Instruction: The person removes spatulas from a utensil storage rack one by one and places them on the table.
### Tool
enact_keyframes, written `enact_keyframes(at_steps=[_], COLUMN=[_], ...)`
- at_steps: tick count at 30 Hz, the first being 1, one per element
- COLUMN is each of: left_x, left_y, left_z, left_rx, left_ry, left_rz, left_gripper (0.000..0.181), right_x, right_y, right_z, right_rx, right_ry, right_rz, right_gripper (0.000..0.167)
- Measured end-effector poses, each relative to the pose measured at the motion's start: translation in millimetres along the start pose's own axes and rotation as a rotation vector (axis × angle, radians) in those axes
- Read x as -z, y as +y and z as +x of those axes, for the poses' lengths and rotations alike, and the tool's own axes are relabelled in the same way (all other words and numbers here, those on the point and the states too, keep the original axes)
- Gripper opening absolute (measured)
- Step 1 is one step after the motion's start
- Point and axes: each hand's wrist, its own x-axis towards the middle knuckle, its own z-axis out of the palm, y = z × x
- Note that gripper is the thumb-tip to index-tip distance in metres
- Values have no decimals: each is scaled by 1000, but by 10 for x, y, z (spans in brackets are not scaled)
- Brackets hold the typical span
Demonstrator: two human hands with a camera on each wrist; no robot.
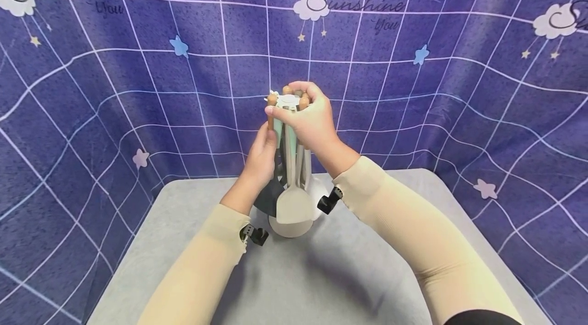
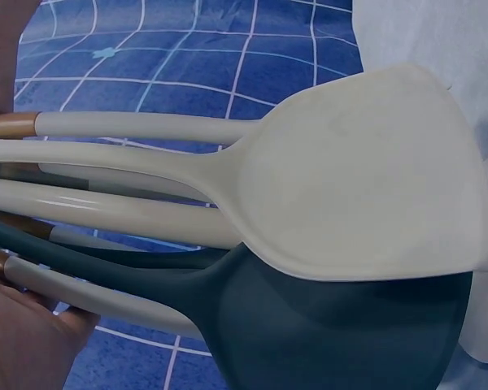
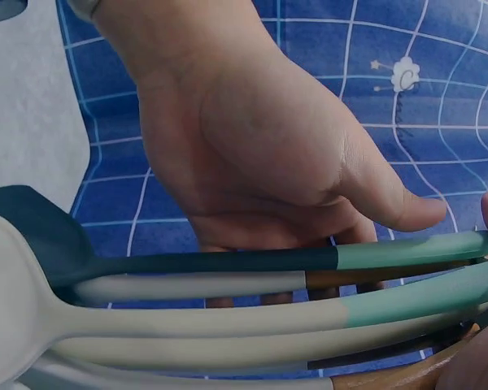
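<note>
A rotating utensil rack (image 1: 288, 100) with a round white top stands on the table, hung with several kitchen utensils. A beige turner (image 1: 294, 205) with a green handle faces front, a dark turner (image 1: 268, 196) left of it. My left hand (image 1: 261, 159) holds a wooden-handled utensil (image 2: 102, 296) at the rack's left side, its fingers passing behind the handles in the right wrist view; that utensil's head is hidden behind the dark turner. My right hand (image 1: 317, 118) grips round the rack's top, thumb across the front near the left wooden handle, fingers reaching to the back.
The rack's round base (image 1: 291, 229) rests on a grey-white table (image 1: 193, 243). Behind and on both sides hangs a blue grid-patterned curtain (image 1: 184, 85). A white utensil head (image 1: 319, 190) hangs right of the beige turner. Small black cameras (image 1: 257, 235) sit at both cuffs.
</note>
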Motion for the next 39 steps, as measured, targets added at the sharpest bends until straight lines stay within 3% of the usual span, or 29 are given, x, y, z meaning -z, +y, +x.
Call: enact_keyframes(at_steps=[6,11,15,22,31,35,39], left_x=[12,16,-8,-50,-108,-83,-3], left_y=[-18,-45,-46,0,-7,17,131], left_z=[13,53,93,142,155,189,253], left_rx=[38,16,8,44,56,7,-118], left_ry=[-23,-10,-7,-4,-12,28,149], left_rz=[-4,-17,0,9,-10,-17,-40], left_gripper=[106,109,102,102,87,68,54], right_x=[59,85,92,130,251,327,413], right_y=[-9,-1,19,19,83,86,101], right_z=[-1,36,75,153,180,201,220], right_rx=[-14,41,55,49,22,18,25], right_ry=[-64,-124,-105,-91,-91,-135,-235], right_rz=[-112,-127,-108,-45,-67,-94,-125], right_gripper=[57,52,49,45,44,43,50])
